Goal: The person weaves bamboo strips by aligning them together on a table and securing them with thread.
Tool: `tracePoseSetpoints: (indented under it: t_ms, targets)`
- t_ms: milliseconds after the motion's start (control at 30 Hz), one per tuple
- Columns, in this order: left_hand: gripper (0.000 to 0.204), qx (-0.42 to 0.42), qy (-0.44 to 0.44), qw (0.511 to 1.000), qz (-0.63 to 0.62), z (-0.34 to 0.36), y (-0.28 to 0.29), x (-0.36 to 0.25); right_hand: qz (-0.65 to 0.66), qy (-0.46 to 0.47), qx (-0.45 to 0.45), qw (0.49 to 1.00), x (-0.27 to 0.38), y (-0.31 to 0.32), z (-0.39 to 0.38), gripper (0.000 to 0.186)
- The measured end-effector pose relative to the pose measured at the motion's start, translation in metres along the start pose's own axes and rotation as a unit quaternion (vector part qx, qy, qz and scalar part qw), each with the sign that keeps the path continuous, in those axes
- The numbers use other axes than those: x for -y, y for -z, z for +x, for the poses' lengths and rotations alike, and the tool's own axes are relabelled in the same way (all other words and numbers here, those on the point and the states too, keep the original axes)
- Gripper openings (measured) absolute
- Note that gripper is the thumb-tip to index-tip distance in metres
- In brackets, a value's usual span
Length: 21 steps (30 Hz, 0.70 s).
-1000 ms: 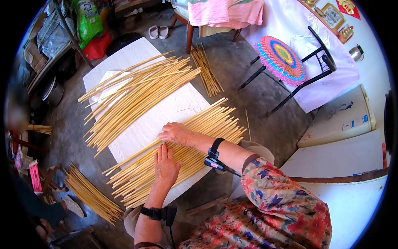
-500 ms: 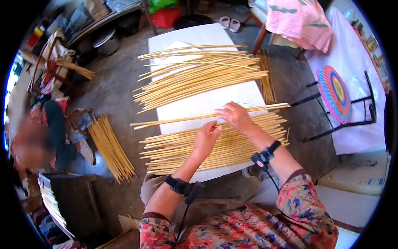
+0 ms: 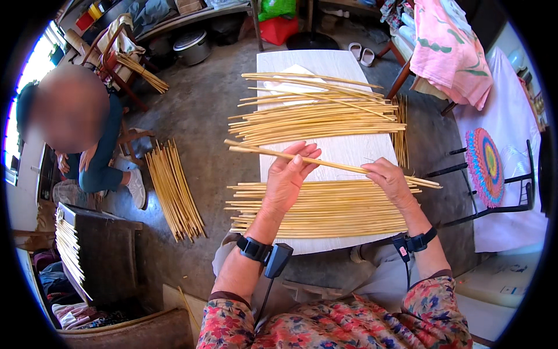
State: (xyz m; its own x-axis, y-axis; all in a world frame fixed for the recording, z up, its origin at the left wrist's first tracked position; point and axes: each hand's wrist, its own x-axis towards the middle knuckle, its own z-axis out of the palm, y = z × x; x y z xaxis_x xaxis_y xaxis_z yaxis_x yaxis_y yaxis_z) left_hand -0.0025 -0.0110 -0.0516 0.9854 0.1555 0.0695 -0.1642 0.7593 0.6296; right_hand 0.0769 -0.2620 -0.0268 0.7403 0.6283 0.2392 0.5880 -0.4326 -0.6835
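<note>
I hold a pair of long, pale yellow sticks (image 3: 330, 165) crosswise above the white table (image 3: 308, 59). My left hand (image 3: 286, 183) is palm up beneath them, with thumb and curled fingers around the left part. My right hand (image 3: 388, 181) pinches them toward the right. Below, a broad row of similar sticks (image 3: 325, 216) covers the near end of the table, partly behind my hands and forearms. A looser pile of sticks (image 3: 317, 128) lies across the far end, over a white sheet (image 3: 289, 78).
A seated person (image 3: 96, 171) is at left beside a stick bundle (image 3: 174, 192) on the floor. More sticks (image 3: 401, 148) lie right of the table. A black chair with colourful cushion (image 3: 484, 166), pink cloth on a wooden chair (image 3: 442, 52), and a pot (image 3: 192, 47) surround the area.
Two sticks were lifted from the near row. My left hand turned from lying on that row to cradling them palm up; my right hand slid rightward along them. The view swung leftward, revealing the person.
</note>
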Motion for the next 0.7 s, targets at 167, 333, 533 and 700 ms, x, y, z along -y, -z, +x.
tracePoseSetpoints:
  t_ms: [167, 333, 533, 700]
  targets:
    - [0.025, -0.032, -0.052, 0.998, 0.010, 0.003, 0.007, -0.021, 0.045, -0.019, 0.011, 0.999, -0.010, 0.010, -0.003, 0.019]
    - [0.019, -0.068, -0.081, 0.994, 0.031, 0.004, 0.010, -0.028, 0.021, -0.011, 0.004, 1.000, 0.002, 0.010, 0.003, 0.019]
    - [0.017, -0.137, -0.084, 0.986, 0.045, 0.004, 0.011, -0.029, -0.013, 0.012, -0.021, 1.000, 0.010, 0.005, 0.002, 0.021]
    - [0.019, -0.196, -0.075, 0.976, 0.052, 0.007, 0.009, -0.031, -0.088, 0.079, -0.070, 0.991, 0.018, 0.000, 0.006, 0.025]
